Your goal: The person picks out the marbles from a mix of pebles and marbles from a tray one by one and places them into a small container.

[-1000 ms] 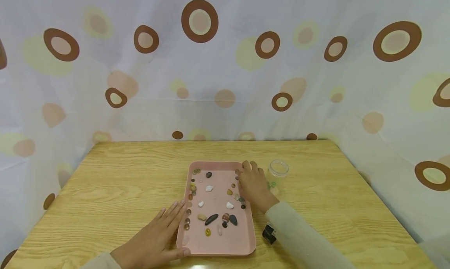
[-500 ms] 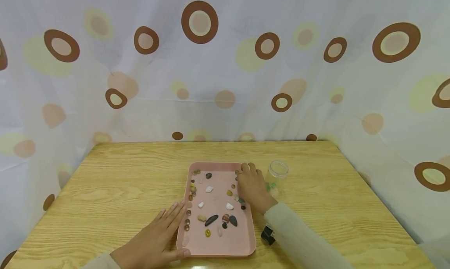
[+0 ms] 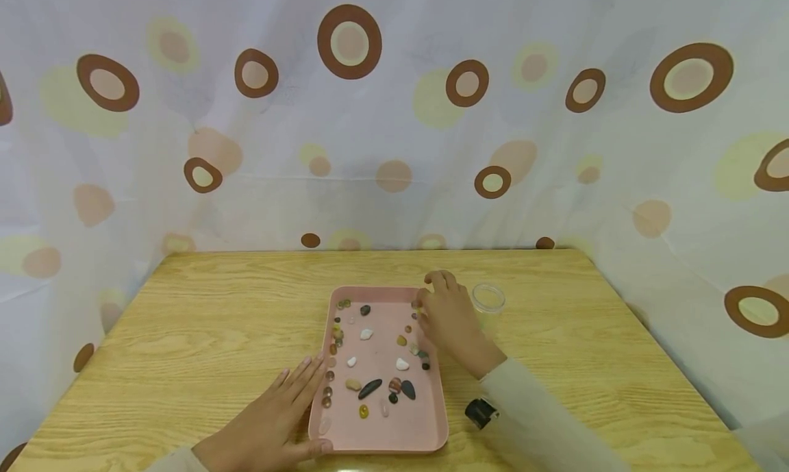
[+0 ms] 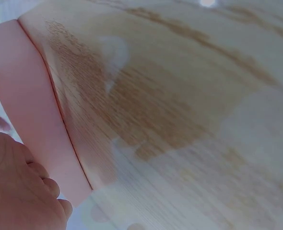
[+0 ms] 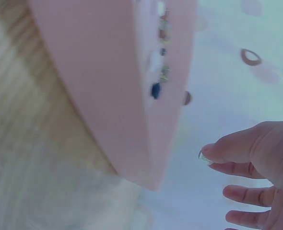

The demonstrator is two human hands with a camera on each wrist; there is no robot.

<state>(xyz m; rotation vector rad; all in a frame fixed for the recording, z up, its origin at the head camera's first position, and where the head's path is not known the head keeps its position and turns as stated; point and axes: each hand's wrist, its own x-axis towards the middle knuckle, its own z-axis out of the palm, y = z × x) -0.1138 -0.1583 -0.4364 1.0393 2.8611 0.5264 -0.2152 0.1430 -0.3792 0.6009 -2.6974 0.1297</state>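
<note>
A pink tray [image 3: 385,438] holds small polished stones, some white, dark, amber and brown. My left hand [image 3: 265,414] lies along its left side, fingers straight and the thumb at the near left corner. In the left wrist view the fingertips [image 4: 50,187] rest against the tray's outer wall. My right hand [image 3: 453,321] is raised over the tray's far right edge. Between its thumb and index finger it pinches a small clear stone [image 5: 205,159], seen in the right wrist view; the other fingers are spread apart.
A clear round jar [image 3: 489,299] stands right of the tray, partly behind my right hand. Under the right sleeve is a black wrist device [image 3: 481,413]. The wooden table [image 3: 216,321] ends at a patterned cloth [image 3: 394,116] at the back.
My right hand has lifted off the tray's right edge and shifted slightly right, with the small clear stone pinched. The left hand has stayed in place.
</note>
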